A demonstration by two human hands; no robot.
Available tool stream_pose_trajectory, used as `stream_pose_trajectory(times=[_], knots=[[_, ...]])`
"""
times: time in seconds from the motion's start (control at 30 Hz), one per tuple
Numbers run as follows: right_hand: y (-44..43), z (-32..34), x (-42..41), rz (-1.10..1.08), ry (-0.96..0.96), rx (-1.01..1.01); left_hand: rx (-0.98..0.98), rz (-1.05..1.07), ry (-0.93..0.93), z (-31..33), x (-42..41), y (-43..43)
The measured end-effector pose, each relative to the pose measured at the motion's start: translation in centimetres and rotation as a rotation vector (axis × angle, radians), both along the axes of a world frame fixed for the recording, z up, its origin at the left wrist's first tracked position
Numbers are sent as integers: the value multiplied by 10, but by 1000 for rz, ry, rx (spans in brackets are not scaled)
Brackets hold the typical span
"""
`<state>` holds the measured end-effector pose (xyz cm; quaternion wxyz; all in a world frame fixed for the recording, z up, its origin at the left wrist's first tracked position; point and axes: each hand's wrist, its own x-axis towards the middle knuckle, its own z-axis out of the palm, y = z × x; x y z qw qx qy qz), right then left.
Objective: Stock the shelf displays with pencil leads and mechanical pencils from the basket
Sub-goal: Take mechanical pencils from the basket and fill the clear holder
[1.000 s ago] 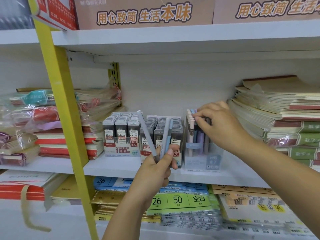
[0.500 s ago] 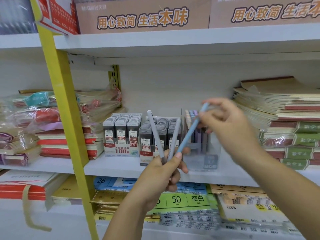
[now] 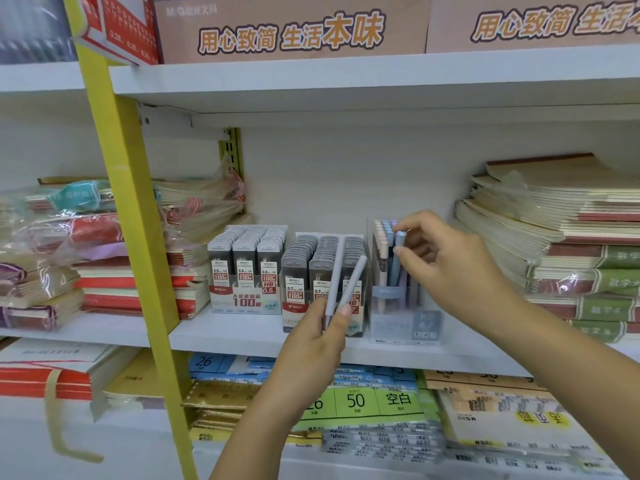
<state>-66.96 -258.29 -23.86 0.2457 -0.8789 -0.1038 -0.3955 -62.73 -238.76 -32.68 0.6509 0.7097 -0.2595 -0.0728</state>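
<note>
Right hand [image 3: 450,271] pinches the blue pencil [image 3: 394,271] near its top end. The fingers [image 3: 415,220] are clamped on the barrel, thumb under and index over. The pencil stands about upright, its lower end down inside the clear pencil box [image 3: 403,327] among the pastel pencils standing there. Left hand [image 3: 311,344] is near, in front of the shelf edge, fingers curled and clamped round the lower ends of two grey pencils [image 3: 335,271]. These fan upward in front of the 0.7 lead display [image 3: 304,271].

Step in hand, as I judge it: seat the blue pencil in the box. To do it well:
- Hold it vertical and aim for a gap between the standing pencils.
- Let it slide down until it bottoms out, and release only then.
- Don't nudge the thin wall or knock neighbours askew. The box looks light and could shift on the shelf [image 3: 242,336] if pushed sideways.
- The left hand's spare pair should stay off the lead packs so nothing tips.

Containers:
- Clear box, right of the lead displays: upright pencils in peach, blue and lilac. The left side looks well filled; the right side is hidden by the hand.
- 0.7 display: rows of grey lead cases, packed.
- 0.5 lead display [image 3: 246,271], just left of it: three rows, packed. Can't tell if the two displays touch.

Basket not in view. Stacked notebooks [image 3: 571,244] sit right of the box, apart from it.
</note>
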Motion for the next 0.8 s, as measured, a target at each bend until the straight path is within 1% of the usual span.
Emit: stream_pose_trajectory(times=[0.13, 0.2, 0.27, 0.33, 0.47, 0.53, 0.6, 0.63, 0.73, 0.8], knots=[[-3, 4, 1, -43, -5, 8, -22, -19, -11, 0, -1, 1], [-3, 5, 2, -104, -24, -52, -66, -43, 9, 1, -2, 1], [-1, 5, 6, -172, -76, -156, -113, -69, 49, 3, -4, 1], [1, 4, 10, -232, -90, -189, -141, -93, 81, 5, -5, 1], [6, 2, 16, -278, 25, -193, -169, -148, 86, 8, -7, 3], [8, 2, 11, -255, 18, -121, -180, -165, 77, 9, -8, 4], [15, 1, -2, -138, -21, 5, -169, -180, 57, 10, -8, 4], [19, -1, -8, -41, 14, 84, -162, -185, 46, 10, -8, 3], [28, -8, -19, 212, 243, 387, -135, -201, 29, 10, -10, 2], [25, -9, -23, 256, 243, 624, -127, -200, 25, 10, -11, 4]])
